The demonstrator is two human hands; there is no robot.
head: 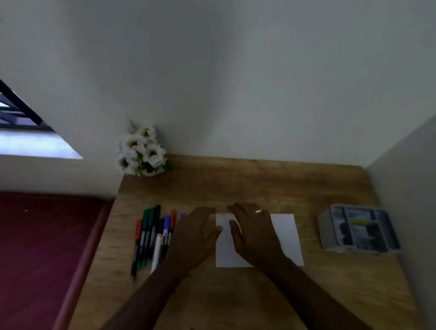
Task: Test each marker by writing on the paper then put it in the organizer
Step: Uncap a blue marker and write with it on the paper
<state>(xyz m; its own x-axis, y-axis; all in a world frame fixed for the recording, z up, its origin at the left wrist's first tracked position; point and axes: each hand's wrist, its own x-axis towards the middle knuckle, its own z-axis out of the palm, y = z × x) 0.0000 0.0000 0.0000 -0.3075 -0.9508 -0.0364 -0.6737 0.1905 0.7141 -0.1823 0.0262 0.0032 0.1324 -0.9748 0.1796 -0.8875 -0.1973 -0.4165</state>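
A white sheet of paper (287, 234) lies flat in the middle of the wooden desk (246, 303). My left hand (194, 239) lies flat with straight fingers over the paper's left edge. My right hand (254, 232), a ring on one finger, lies flat on the paper beside it. Neither hand holds anything. Several markers (152, 239) with red, green, black and blue caps lie in a row left of my left hand, partly hidden by it. A grey organizer (357, 229) with compartments stands at the desk's right side.
White flowers (141, 151) in a small pot stand at the desk's back left corner. Walls close off the back and right of the desk. A dark red surface (38, 252) lies left of the desk, under a window.
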